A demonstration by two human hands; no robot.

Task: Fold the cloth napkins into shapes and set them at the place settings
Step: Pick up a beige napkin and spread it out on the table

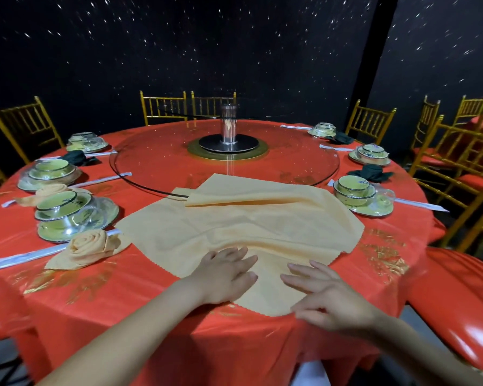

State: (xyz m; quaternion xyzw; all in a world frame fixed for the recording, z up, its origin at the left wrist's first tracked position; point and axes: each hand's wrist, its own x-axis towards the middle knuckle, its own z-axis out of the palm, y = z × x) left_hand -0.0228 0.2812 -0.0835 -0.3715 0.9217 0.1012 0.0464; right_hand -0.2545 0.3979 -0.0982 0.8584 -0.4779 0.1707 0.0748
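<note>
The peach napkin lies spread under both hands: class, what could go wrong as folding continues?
1. The far fold of the peach napkin lies over the rim of the glass turntable; a turning glass might drag it askew.
2. The left hand and right hand rest on its near corner, while ridges cross the middle; folding over them would likely give a lopsided shape.

Forearms [140,330] bare up to frame edge; left hand [226,274], right hand [326,299] bare.
</note>
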